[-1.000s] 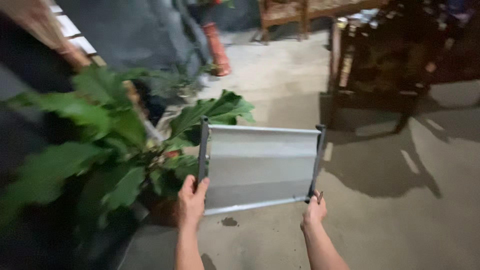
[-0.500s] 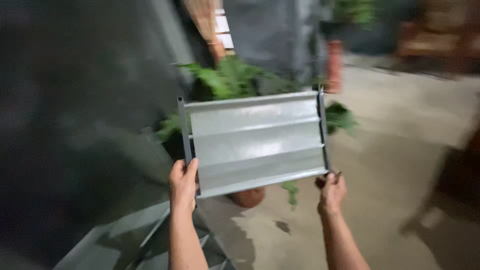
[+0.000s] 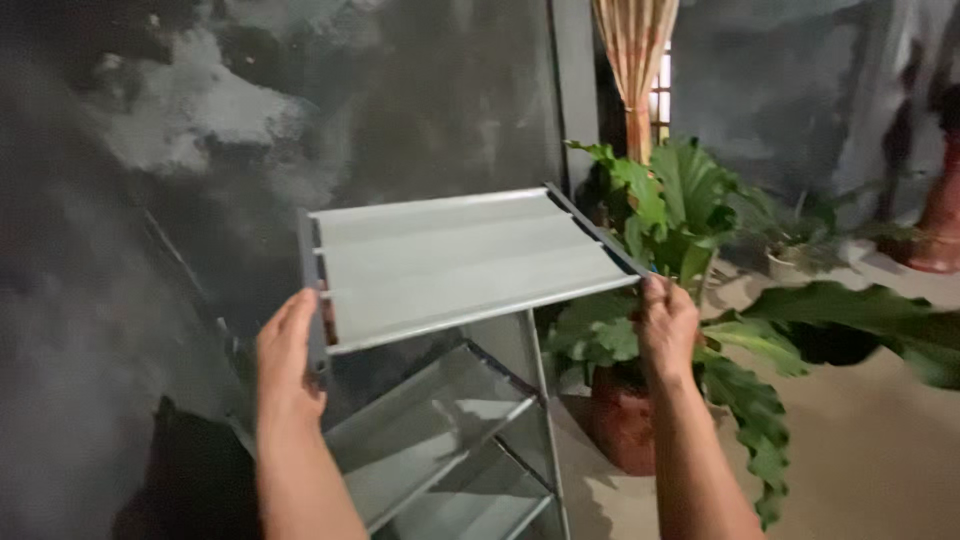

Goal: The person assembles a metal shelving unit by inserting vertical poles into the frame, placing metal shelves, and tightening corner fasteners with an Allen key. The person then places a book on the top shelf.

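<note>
I hold a grey ribbed shelf panel (image 3: 460,260) with dark side rails flat in front of me, at chest height. My left hand (image 3: 288,355) grips its near left corner. My right hand (image 3: 667,325) grips the near right corner. Right below the panel stands a grey metal shelf rack (image 3: 440,430) with two lower shelves in place, set against a dark mottled wall (image 3: 200,150). The panel hovers just above the rack's top, apart from it.
A large-leafed plant in a reddish pot (image 3: 625,425) stands right of the rack. More potted plants (image 3: 790,245) sit behind it. A striped curtain (image 3: 635,70) hangs at a doorway. A red-brown vase (image 3: 940,215) stands at the far right on the concrete floor (image 3: 870,450).
I have turned left from the open yard towards the wall. The panel, held upright before, now lies nearly flat above the rack. Both hands keep their grip.
</note>
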